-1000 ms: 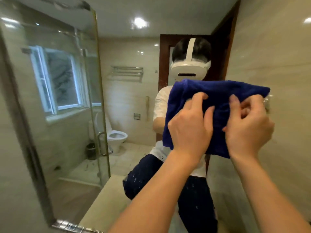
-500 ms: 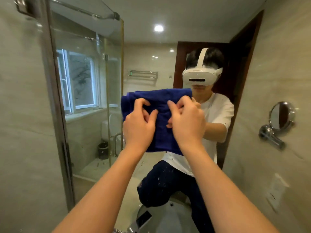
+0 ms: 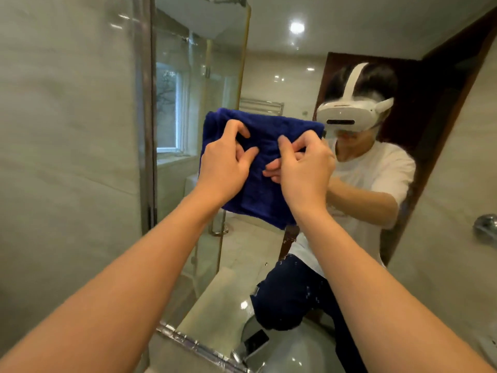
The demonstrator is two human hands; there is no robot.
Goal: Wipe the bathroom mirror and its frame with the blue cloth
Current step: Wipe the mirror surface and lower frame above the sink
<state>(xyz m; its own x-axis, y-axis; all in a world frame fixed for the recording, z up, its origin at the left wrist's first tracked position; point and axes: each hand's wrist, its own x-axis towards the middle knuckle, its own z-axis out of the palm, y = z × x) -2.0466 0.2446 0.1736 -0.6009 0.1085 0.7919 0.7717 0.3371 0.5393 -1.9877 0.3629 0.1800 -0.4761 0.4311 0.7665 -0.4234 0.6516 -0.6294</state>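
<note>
While pressed to the mirror [image 3: 269, 63], the blue cloth [image 3: 258, 184] is being held flat.
It is being pinched by curled fingers of left hand [image 3: 223, 168] and right hand [image 3: 304, 170].

cloth [image 3: 265, 168]: dark blue, folded, pressed flat on the glass, left of centre
mirror [image 3: 269, 251]: upright; silver frame [image 3: 150, 130] at left

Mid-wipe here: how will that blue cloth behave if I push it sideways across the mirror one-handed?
Probably floppy: the blue cloth sags and creases under the left hand and right hand. Its plush pile likely drags on the mirror, so it may bunch.
</note>
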